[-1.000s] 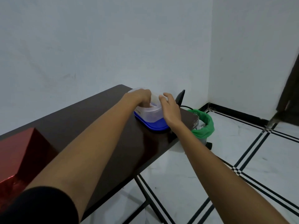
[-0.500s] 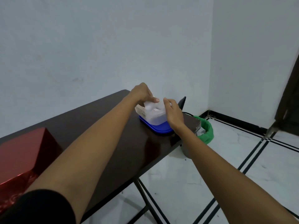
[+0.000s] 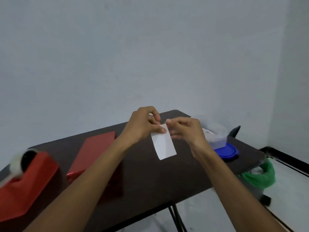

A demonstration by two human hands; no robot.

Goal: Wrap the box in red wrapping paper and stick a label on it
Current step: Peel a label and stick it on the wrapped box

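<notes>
A white rectangular label hangs in the air above the dark table. My left hand pinches its top edge between thumb and fingers. My right hand is at the same top corner, fingertips touching the label. The box wrapped in shiny red paper lies on the table to the left, partly hidden by my left forearm.
A red tape dispenser sits at the table's left end. A clear plastic tub stands on a blue lid at the right end. A bin with a green bag stands on the floor beyond the right edge.
Both hands have left the plastic tub and come back toward the table's middle, now holding a white label. The view has swung left, showing the red box and tape dispenser.
</notes>
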